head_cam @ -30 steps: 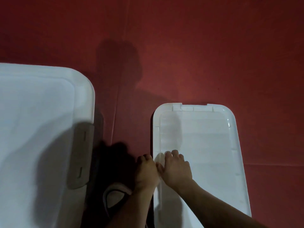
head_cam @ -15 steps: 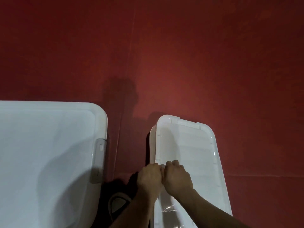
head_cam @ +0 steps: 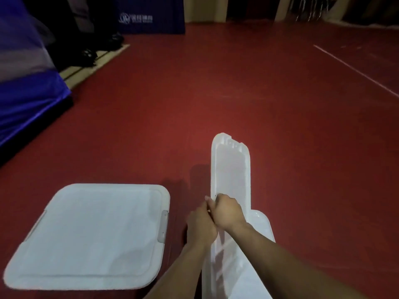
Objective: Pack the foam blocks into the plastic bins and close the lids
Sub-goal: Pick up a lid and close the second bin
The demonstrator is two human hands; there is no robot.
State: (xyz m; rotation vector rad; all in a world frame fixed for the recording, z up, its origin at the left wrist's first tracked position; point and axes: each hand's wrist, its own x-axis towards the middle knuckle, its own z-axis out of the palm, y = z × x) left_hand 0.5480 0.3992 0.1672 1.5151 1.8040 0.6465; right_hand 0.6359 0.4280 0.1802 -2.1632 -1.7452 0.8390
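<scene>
A small translucent white lid (head_cam: 232,169) stands tilted steeply on edge over the small plastic bin (head_cam: 262,225), whose white rim shows at its right. My left hand (head_cam: 200,225) and my right hand (head_cam: 226,212) sit side by side, both closed on the lid's left long edge. At the lower left lies a large white bin (head_cam: 90,234) with its lid on and a grey latch (head_cam: 163,226) on its right side. No foam blocks are in sight; the inside of the small bin is hidden by the lid and my arms.
Everything rests on a red floor (head_cam: 237,93). A blue fabric mass (head_cam: 28,93) fills the left edge, with a wooden board (head_cam: 95,59) beside it. A blue bag with a white logo (head_cam: 151,16) stands at the back. A white line (head_cam: 356,70) crosses the floor far right.
The small lid lay flat on its bin; now both hands have tipped it up steeply by its left edge. My view has risen, showing the room beyond.
</scene>
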